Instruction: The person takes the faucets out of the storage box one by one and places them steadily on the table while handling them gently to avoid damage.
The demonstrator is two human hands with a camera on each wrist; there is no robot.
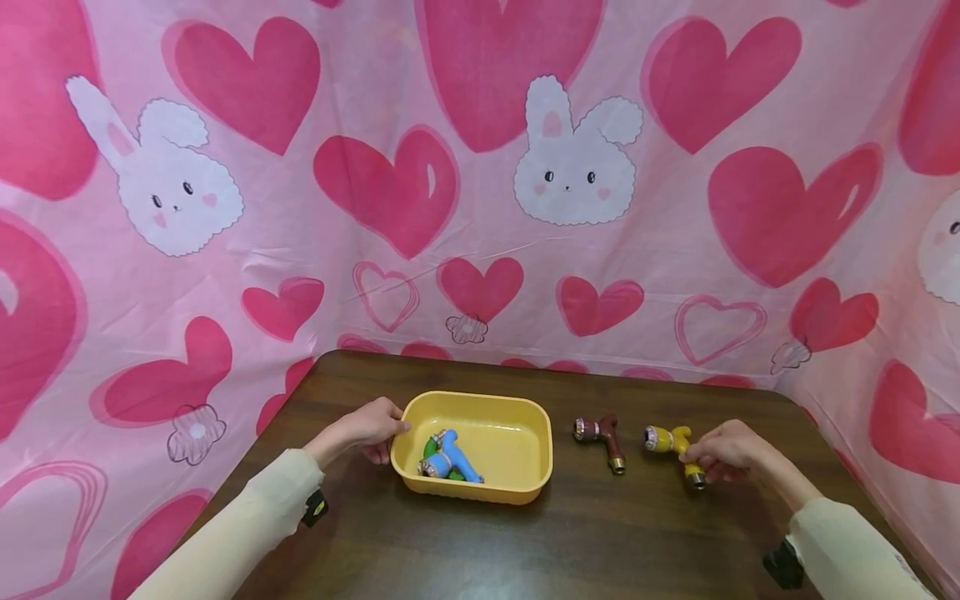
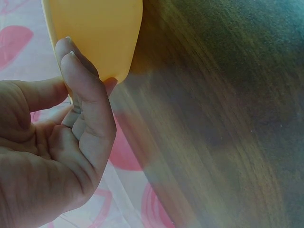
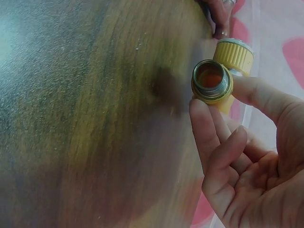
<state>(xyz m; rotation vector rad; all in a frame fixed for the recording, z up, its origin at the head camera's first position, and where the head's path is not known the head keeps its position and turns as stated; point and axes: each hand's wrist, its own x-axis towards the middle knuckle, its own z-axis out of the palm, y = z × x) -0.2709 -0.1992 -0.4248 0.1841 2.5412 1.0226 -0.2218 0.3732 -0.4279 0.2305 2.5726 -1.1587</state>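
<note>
Yellow branched fitting has a ribbed cap and threaded metallic end.

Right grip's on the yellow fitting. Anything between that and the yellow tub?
Yes: the dark red fitting lies on the table between the yellow fitting and the tub. A low slide straight across would probably bump it; lifting over it looks unobstructed. The left grip is on the tub's opposite end, outside that gap.

Pink cloth with hearts and rabbits is filling the upper frame; a brown table is spanning the lower middle.
</note>
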